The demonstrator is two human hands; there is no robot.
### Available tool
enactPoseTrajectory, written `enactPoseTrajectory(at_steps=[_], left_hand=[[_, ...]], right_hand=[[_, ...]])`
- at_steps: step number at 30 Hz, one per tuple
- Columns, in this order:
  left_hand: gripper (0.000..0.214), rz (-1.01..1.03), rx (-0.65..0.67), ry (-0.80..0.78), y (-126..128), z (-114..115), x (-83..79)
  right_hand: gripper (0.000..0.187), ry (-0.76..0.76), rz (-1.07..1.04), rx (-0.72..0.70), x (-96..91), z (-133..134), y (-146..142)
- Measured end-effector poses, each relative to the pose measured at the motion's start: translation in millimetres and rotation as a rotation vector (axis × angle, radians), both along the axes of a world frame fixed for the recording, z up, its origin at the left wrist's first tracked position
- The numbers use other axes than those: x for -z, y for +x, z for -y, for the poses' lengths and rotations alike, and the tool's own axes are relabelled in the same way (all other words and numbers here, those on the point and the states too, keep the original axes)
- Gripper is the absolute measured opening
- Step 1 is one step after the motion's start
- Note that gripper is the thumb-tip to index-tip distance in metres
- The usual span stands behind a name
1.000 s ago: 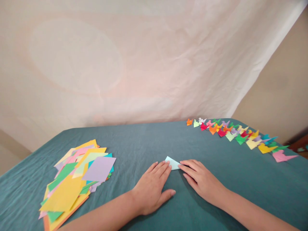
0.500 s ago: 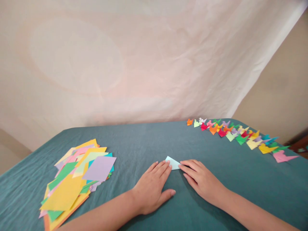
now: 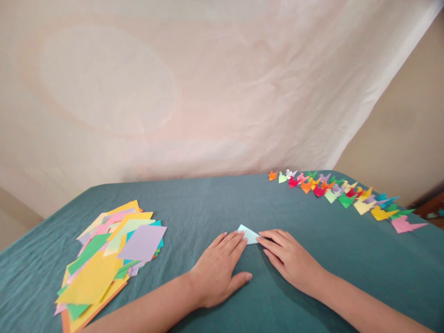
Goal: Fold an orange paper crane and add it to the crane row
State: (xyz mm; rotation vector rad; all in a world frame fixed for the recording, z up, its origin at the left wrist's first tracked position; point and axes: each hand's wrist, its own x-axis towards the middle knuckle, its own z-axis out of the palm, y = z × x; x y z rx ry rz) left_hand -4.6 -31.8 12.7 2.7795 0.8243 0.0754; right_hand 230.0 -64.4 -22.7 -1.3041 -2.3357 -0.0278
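A small pale blue folded paper (image 3: 248,233) lies on the teal tablecloth (image 3: 208,203) near the middle. My left hand (image 3: 217,270) rests flat with fingers stretched out, its fingertips touching the paper's left edge. My right hand (image 3: 289,259) lies flat as well, fingers extended, with the fingertips on the paper's right side. Most of the paper is hidden under the fingers.
A loose stack of coloured paper squares (image 3: 107,252) lies at the left. A curved row of several folded paper figures (image 3: 343,196) runs along the right side. A cream cloth backdrop (image 3: 173,92) hangs behind the table.
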Motion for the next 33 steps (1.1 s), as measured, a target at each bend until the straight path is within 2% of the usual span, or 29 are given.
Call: enactPoseTrajectory(at_steps=[12,23,33], left_hand=[[0.063,-0.003,0.009,0.017,-1.3,-1.8,-1.7],[0.061,0.002,0.015,0.043,-0.8,-5.1,-2.2],[0.06,-0.021,0.044,0.085,0.9,-8.1,-4.2]], right_hand=[[0.031,-0.019,0.037,0.011,-0.5,0.1,-0.4],[0.057,-0.078,0.178,0.059,-6.4,1.8,-11.5],[0.061,-0.056,0.224,0.037,-7.1,0.6,-13.2]])
